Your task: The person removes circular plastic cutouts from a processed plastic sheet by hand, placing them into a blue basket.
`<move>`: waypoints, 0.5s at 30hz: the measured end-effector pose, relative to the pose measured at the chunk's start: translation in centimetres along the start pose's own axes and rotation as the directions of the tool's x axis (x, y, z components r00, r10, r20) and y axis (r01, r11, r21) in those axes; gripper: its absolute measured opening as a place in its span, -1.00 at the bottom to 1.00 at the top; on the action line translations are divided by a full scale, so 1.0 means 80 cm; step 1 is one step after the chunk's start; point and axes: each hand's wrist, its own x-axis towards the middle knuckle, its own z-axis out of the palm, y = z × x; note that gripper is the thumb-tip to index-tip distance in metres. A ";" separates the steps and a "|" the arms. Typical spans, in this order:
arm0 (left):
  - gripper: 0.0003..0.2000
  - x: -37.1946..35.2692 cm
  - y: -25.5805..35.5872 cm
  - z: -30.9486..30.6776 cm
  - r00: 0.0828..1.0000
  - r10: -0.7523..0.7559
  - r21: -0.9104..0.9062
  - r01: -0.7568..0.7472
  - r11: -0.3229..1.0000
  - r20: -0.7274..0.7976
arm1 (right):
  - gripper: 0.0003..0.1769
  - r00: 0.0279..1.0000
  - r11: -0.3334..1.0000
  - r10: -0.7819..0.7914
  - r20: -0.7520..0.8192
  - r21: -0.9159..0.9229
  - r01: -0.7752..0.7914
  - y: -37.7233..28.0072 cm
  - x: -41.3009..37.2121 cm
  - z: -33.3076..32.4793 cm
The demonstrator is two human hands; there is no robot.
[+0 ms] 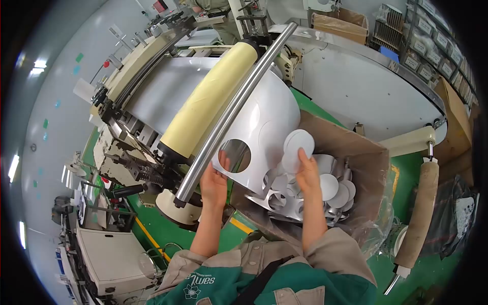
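My right hand (308, 176) pinches a couple of overlapping white discs (296, 147) above a box of cut pieces. With its palm turned up and its fingers apart, my left hand (214, 182) is at the left edge of a glossy white sheet (269, 119). Its fingertips show at a large round hole (238, 155) in that sheet. The sheet hangs down from a machine, past a yellow roller (213, 96) and a bare steel bar (239, 107). More loose discs (329, 187) and punched sheet scraps (277, 202) lie below in the box.
The brown cardboard box (363, 173) has a clear plastic liner and stands right in front of me. A wrapped roller (419, 213) juts out on the right. Labelled shelves (432, 46) are at the back right, and a white cabinet (114, 256) stands at lower left.
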 end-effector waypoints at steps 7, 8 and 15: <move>-0.65 0.018 0.003 0.009 0.996 -0.080 -0.126 0.074 0.989 -0.045 | -0.62 0.923 0.792 0.098 0.373 -0.590 0.154 -0.035 -0.017 0.085; -0.65 0.017 -0.004 0.008 0.995 -0.093 -0.102 0.090 0.991 -0.027 | -0.61 0.897 0.760 0.137 0.421 -0.626 0.178 -0.032 -0.016 0.096; -0.70 -0.031 -0.063 0.002 0.995 -0.085 0.033 0.084 0.996 0.048 | -0.46 0.846 0.478 0.054 0.531 -0.757 0.445 -0.005 0.001 0.115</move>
